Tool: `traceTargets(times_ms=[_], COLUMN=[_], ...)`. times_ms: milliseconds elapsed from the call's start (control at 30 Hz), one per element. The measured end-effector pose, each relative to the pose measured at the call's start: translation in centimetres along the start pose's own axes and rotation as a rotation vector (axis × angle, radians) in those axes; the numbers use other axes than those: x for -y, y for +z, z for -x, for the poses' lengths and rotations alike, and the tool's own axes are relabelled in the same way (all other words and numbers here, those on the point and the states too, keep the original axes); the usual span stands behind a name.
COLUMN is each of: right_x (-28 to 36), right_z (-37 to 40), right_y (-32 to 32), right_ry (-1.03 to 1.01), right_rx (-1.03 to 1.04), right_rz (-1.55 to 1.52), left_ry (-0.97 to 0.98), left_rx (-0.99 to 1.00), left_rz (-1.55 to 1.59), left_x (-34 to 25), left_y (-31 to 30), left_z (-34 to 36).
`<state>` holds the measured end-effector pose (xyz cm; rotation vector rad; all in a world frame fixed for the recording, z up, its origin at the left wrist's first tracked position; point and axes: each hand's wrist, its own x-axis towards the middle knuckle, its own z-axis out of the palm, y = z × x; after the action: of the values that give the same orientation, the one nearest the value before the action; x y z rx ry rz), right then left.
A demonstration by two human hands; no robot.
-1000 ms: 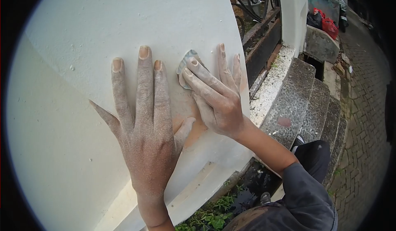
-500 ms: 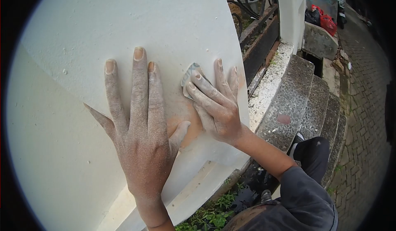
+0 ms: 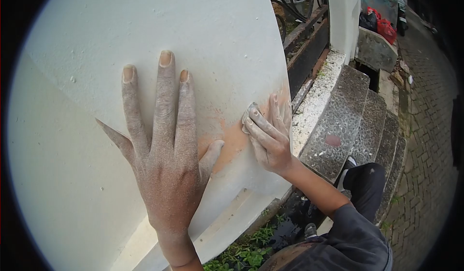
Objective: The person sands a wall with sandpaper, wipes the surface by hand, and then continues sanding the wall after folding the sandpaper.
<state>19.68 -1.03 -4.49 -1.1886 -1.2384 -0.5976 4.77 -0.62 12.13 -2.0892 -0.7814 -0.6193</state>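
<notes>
My left hand, coated in pale dust, lies flat on the white wall with its fingers spread. Its thumb rests beside an orange-brown patch where the white surface is worn through or discoloured. To the right, near the wall's edge, my right hand presses a folded piece of sandpaper against the wall. Only a small part of the sandpaper shows past the fingertips; the rest is hidden beneath them. White dust covers the right fingers too.
A ledge runs along the wall's lower part, above green plants. On the right are a dark metal gate, speckled stone steps and a paved lane. Red and black bags sit farther back.
My right hand has slid right and slightly down with the sandpaper, toward the wall's edge, uncovering more of the orange-brown patch. My left hand has stayed nearly in place.
</notes>
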Motion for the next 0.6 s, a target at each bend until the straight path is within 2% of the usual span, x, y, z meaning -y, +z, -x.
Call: traceTargets(times_ms=[133, 233, 300, 367, 467, 567, 600], right_x=[1.7, 1.0, -0.2, -0.6, 1.3, 1.6, 1.0], right_z=[-8.4, -4.0, 0.9, 0.4, -7.6, -7.2, -5.0], right_y=[-1.3, -0.7, -0.6, -0.6, -1.1, -1.3, -1.2], right_ry=[-0.131, -0.017, 0.016, -0.011, -0.135, -0.114, -0.078], right_rx=[-0.106, -0.036, 0.027, 0.02, -0.099, -0.036, -0.002], right_rz=[0.077, -0.036, 0.02, 0.027, 0.039, 0.015, 0.009], left_ry=[-0.002, 0.001, 0.006, 0.009, 0.001, 0.002, 0.008], left_rx=[-0.02, -0.027, -0.026, -0.021, -0.014, -0.019, -0.027], left_rz=[0.01, 0.007, 0.008, 0.023, 0.018, 0.03, 0.028], left_x=[-0.2, -0.2, -0.1, -0.1, -0.2, -0.2, -0.1], left_y=[0.3, 0.3, 0.3, 0.2, 0.2, 0.3, 0.4], left_z=[-0.1, -0.1, 0.0, 0.0, 0.0, 0.0, 0.0])
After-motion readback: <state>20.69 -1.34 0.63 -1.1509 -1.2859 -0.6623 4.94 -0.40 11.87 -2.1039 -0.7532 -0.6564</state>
